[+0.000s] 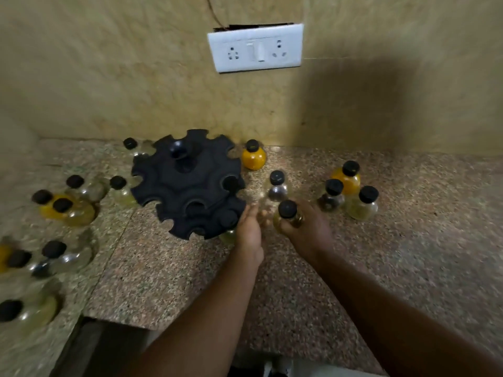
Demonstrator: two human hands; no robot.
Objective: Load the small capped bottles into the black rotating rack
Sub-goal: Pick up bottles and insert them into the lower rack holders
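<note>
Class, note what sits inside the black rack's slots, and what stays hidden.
Black caps show in a few slots of the rack on its right side; one yellowish bottle body peeks out beneath. The rack covers the other bodies, so their contents cannot be told.

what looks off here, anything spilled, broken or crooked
The white socket plate on the wall sits crooked, with a dark gap along its top edge and a thin wire running up from it. No spill shows on the counter.
</note>
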